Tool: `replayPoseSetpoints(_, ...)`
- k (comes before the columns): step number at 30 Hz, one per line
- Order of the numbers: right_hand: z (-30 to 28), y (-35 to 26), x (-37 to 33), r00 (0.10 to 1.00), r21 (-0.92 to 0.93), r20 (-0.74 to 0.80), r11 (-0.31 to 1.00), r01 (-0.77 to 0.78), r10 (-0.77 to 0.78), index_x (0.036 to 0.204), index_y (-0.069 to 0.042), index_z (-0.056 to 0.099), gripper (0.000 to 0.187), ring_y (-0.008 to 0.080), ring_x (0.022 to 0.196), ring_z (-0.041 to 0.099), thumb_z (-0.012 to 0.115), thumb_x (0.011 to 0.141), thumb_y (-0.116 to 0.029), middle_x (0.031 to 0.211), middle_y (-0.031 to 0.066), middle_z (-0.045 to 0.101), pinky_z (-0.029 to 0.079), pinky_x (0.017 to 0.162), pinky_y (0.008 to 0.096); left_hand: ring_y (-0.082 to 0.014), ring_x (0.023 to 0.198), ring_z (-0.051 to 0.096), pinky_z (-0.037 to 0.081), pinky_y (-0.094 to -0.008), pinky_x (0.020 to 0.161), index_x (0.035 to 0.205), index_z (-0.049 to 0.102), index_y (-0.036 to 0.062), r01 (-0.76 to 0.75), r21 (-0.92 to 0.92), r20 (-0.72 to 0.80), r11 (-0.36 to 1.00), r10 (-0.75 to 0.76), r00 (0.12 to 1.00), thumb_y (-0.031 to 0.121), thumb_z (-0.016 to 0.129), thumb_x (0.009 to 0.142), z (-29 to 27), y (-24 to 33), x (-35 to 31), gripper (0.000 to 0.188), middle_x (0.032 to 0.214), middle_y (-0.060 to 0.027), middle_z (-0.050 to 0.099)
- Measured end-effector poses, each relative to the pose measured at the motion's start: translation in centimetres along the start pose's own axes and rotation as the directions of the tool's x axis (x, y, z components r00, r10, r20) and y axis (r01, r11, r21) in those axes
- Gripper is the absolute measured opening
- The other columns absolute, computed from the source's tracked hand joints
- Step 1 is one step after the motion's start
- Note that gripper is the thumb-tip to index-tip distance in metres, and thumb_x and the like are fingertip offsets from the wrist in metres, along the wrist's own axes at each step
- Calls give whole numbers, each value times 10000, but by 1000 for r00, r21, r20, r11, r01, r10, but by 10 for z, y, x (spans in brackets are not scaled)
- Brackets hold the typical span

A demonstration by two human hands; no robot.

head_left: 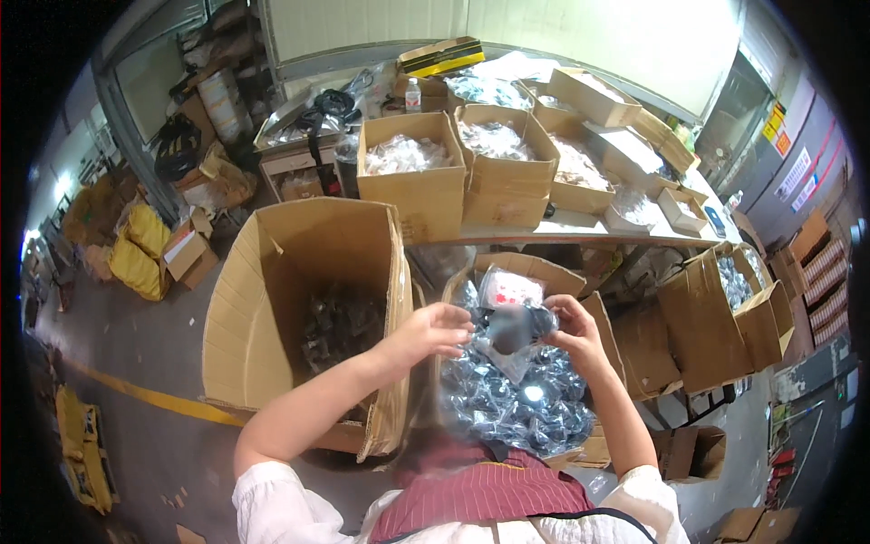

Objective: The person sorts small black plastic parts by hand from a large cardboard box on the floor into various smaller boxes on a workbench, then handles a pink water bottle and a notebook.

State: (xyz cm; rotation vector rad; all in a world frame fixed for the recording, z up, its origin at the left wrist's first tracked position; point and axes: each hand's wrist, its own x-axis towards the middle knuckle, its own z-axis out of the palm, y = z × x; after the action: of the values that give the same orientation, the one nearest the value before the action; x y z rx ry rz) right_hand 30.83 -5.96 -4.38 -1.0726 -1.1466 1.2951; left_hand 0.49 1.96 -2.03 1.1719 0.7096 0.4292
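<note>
Over a carton (544, 269) filled with dark parts in clear bags (507, 403), a dark, rounded part in a clear plastic bag (514, 331) is held up between my hands. Its kind I cannot make out, as its middle is blurred. My right hand (575, 334) pinches its right side between thumb and fingers. Beside its left edge is my left hand (437, 328), fingers apart and slightly bent; whether the tips touch the bag is unclear. A small clear packet with red and white contents (509, 288) shows just beyond the part.
At my left stands a tall open carton (237, 313) with dark bagged parts (337, 328) at its bottom. Ahead, a table (589, 231) carries several cartons of clear-bagged items (408, 156). More cartons (707, 313) stand to the right. Yellow sacks (140, 252) lie on the floor at far left.
</note>
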Motion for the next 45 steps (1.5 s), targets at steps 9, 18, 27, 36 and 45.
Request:
replayPoseSetpoints(9, 48, -16, 2, 991, 198, 5, 971, 130, -134, 1129, -16, 596, 296, 108, 989, 620, 709, 857, 17, 1058, 25, 639, 524, 848, 268, -208, 1232, 557, 465, -363, 1058, 1497, 339, -40, 66, -27, 304, 997, -55, 951, 246, 740, 902, 14, 10, -11, 772, 1364, -149, 542)
replayPoseSetpoints(18, 61, -12, 0, 961, 115, -84, 955, 272, -264, 1070, -1, 617, 231, 88, 935, 619, 651, 857, 82, 1039, 8, 624, 497, 795, 230, -196, 1190, 570, 444, -355, 1058, 1507, 361, -34, -13, 32, 268, 999, 4, 963, 109, 812, 819, 18, -2, -8, 836, 1327, -119, 573)
replayPoseSetpoints(27, 55, -22, -1, 936, -329, 51, 879, 344, -348, 1342, 26, 571, 512, 149, 1083, 607, 559, 836, 103, 1233, 48, 543, 494, 938, 290, -159, 1122, 591, 469, -328, 983, 1424, 478, -10, -47, 18, 133, 999, 45, 990, 211, 643, 958, 21, 3, -13, 542, 1295, -72, 608)
replayPoseSetpoints(36, 63, -30, -10, 987, -66, 6, 985, 159, -159, 1394, -20, 548, 546, 174, 1258, 514, 705, 872, -41, 1344, 73, 517, 476, 1031, 323, -181, 1046, 654, 496, -337, 951, 1355, 533, -18, -84, -161, 48, 983, 92, 995, 208, 523, 1021, 16, -3, -12, 403, 1190, -100, 659)
replayPoseSetpoints(45, 66, -19, -10, 995, 0, 34, 995, 96, -96, 1325, -20, 566, 480, 106, 976, 632, 741, 877, -31, 1176, 49, 598, 573, 808, 254, -163, 958, 667, 531, -336, 876, 1317, 573, -7, -40, -145, 112, 989, 57, 992, 311, 474, 1061, 19, 14, -20, 420, 1109, -92, 684)
